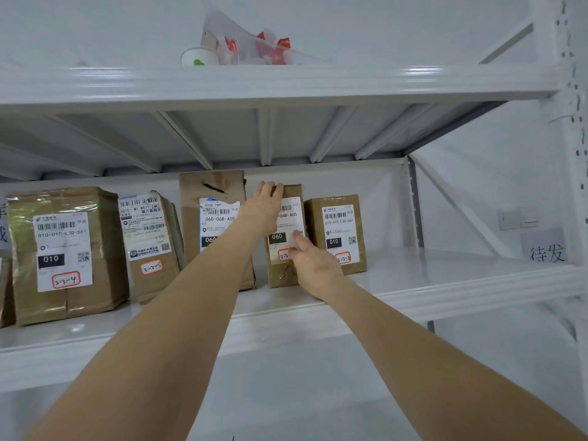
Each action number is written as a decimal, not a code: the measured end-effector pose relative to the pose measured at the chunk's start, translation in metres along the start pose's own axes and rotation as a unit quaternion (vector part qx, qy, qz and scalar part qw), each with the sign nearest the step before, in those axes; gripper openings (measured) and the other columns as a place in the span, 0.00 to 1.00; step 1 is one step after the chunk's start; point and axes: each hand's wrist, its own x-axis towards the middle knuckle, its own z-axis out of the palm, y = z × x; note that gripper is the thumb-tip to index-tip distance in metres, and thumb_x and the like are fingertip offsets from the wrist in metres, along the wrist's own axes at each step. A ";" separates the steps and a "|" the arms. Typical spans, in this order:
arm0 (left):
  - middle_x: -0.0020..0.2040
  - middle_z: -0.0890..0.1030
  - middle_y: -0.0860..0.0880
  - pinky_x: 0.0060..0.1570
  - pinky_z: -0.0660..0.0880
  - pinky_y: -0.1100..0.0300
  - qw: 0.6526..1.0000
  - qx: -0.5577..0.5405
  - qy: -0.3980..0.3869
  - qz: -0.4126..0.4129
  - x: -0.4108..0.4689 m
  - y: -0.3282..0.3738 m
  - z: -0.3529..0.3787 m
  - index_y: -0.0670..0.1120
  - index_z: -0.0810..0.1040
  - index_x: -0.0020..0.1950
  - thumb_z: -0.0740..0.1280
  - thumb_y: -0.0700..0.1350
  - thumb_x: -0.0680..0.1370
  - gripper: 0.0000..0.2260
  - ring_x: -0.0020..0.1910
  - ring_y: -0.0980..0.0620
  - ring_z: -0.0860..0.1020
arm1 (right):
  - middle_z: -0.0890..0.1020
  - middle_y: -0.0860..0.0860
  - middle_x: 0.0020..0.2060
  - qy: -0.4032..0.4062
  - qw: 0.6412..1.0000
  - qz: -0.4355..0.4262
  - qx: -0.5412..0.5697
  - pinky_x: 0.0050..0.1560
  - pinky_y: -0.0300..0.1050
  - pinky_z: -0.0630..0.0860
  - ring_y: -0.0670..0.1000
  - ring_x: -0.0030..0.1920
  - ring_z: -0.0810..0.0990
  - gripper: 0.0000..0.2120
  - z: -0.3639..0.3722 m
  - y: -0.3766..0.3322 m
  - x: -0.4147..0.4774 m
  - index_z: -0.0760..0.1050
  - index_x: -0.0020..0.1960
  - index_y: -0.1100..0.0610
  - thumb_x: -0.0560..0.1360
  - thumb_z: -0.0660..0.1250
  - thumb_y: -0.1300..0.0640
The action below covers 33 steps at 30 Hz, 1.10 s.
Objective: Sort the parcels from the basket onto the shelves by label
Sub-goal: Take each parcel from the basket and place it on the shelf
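Observation:
A narrow brown parcel [288, 232] with a white "060" label stands upright on the middle white shelf [445, 281]. My left hand [262, 208] lies on its upper left corner, fingers curled over the top edge. My right hand [313, 265] touches its lower front, thumb pressed on the label. Left of it stands a taller "060" parcel [213, 205], partly hidden by my left arm. To the right stands a "010" parcel [337, 230] marked 3-2-8.
Further left on the same shelf stand a tilted parcel [149, 240] marked 3-2-5 and a big "010" parcel [63, 253] marked 3-2-4. The top shelf holds a paper cup [199, 55] and a clear bag [251, 43]. The shelf's right end is bare up to the upright post [572, 154].

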 end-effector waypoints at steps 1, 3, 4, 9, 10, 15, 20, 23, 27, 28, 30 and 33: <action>0.76 0.51 0.44 0.68 0.64 0.51 1.000 0.000 -0.002 -0.001 0.000 0.000 0.000 0.42 0.46 0.77 0.71 0.40 0.74 0.42 0.76 0.45 0.51 | 0.48 0.52 0.78 0.002 1.000 -0.001 0.001 0.64 0.52 0.70 0.56 0.71 0.65 0.23 0.000 0.001 -0.001 0.65 0.72 0.57 0.78 0.60 0.66; 0.77 0.50 0.44 0.70 0.62 0.51 1.000 0.002 -0.006 -0.004 0.000 -0.001 0.000 0.42 0.46 0.78 0.70 0.41 0.74 0.41 0.77 0.45 0.50 | 0.49 0.53 0.78 0.008 1.000 -0.005 0.006 0.64 0.52 0.71 0.55 0.71 0.64 0.24 0.000 0.001 -0.002 0.65 0.72 0.57 0.77 0.60 0.66; 0.77 0.50 0.44 0.71 0.61 0.51 1.000 0.005 -0.007 -0.002 -0.001 -0.002 -0.001 0.42 0.46 0.78 0.70 0.41 0.74 0.41 0.77 0.45 0.50 | 0.51 0.53 0.77 0.014 1.000 -0.005 0.008 0.64 0.52 0.71 0.55 0.72 0.63 0.24 0.000 0.001 -0.002 0.65 0.73 0.56 0.77 0.61 0.66; 0.76 0.54 0.43 0.64 0.68 0.50 1.000 -0.009 0.001 -0.005 -0.015 -0.003 -0.006 0.43 0.52 0.77 0.69 0.40 0.74 0.36 0.73 0.43 0.60 | 0.58 0.55 0.74 0.044 0.999 0.028 0.006 0.61 0.51 0.71 0.56 0.67 0.67 0.26 -0.008 0.006 -0.014 0.63 0.73 0.54 0.76 0.62 0.64; 0.75 0.55 0.44 0.61 0.71 0.49 1.000 -0.013 0.003 -0.011 -0.020 -0.001 -0.008 0.44 0.54 0.76 0.68 0.40 0.74 0.35 0.71 0.43 0.63 | 0.58 0.55 0.74 0.048 0.998 0.034 0.010 0.62 0.51 0.70 0.56 0.66 0.68 0.26 -0.010 0.007 -0.018 0.63 0.73 0.54 0.77 0.61 0.64; 0.71 0.61 0.44 0.52 0.74 0.51 0.999 -0.020 0.020 -0.039 -0.048 0.009 -0.018 0.45 0.60 0.74 0.66 0.39 0.75 0.29 0.64 0.44 0.70 | 0.63 0.55 0.70 0.092 0.994 0.049 0.034 0.64 0.52 0.67 0.57 0.65 0.69 0.25 -0.017 0.010 -0.038 0.62 0.73 0.54 0.77 0.61 0.61; 0.70 0.64 0.46 0.49 0.76 0.52 0.998 -0.021 0.035 -0.041 -0.104 0.043 -0.029 0.46 0.61 0.74 0.63 0.39 0.76 0.26 0.63 0.46 0.71 | 0.63 0.53 0.70 0.136 0.987 0.062 0.063 0.64 0.51 0.65 0.56 0.67 0.65 0.23 -0.020 0.010 -0.073 0.63 0.72 0.52 0.78 0.60 0.60; 0.67 0.67 0.46 0.48 0.73 0.52 0.998 -0.030 0.032 -0.036 -0.145 0.065 -0.032 0.46 0.64 0.72 0.62 0.42 0.78 0.22 0.63 0.46 0.71 | 0.64 0.53 0.70 0.149 0.984 0.057 0.083 0.64 0.50 0.64 0.56 0.67 0.65 0.23 -0.020 0.005 -0.104 0.64 0.71 0.52 0.77 0.60 0.61; 0.64 0.68 0.46 0.44 0.70 0.54 0.999 -0.033 0.007 -0.043 -0.197 0.097 -0.023 0.45 0.66 0.69 0.61 0.38 0.76 0.21 0.63 0.46 0.70 | 0.64 0.52 0.70 0.124 0.986 0.049 0.098 0.64 0.48 0.64 0.55 0.69 0.63 0.24 -0.010 0.002 -0.152 0.63 0.72 0.51 0.77 0.61 0.60; 0.65 0.67 0.46 0.45 0.70 0.55 0.998 -0.040 -0.010 -0.050 -0.209 0.104 -0.019 0.45 0.65 0.70 0.61 0.38 0.76 0.21 0.63 0.46 0.69 | 0.63 0.52 0.70 0.107 0.988 0.050 0.101 0.64 0.48 0.63 0.54 0.69 0.63 0.24 -0.006 0.002 -0.165 0.62 0.72 0.51 0.77 0.61 0.60; 0.67 0.66 0.47 0.46 0.69 0.55 0.996 -0.053 -0.050 -0.058 -0.232 0.119 -0.008 0.46 0.63 0.72 0.60 0.39 0.77 0.23 0.65 0.47 0.67 | 0.62 0.52 0.72 0.075 0.990 0.054 0.103 0.65 0.48 0.62 0.54 0.70 0.62 0.24 0.005 0.005 -0.192 0.62 0.73 0.51 0.78 0.60 0.60; 0.69 0.64 0.48 0.47 0.69 0.56 0.990 -0.063 -0.109 -0.057 -0.266 0.140 0.016 0.48 0.61 0.73 0.60 0.40 0.78 0.24 0.66 0.48 0.66 | 0.61 0.53 0.72 0.031 0.992 0.065 0.106 0.66 0.48 0.62 0.55 0.71 0.61 0.24 0.027 0.010 -0.234 0.62 0.74 0.52 0.78 0.59 0.60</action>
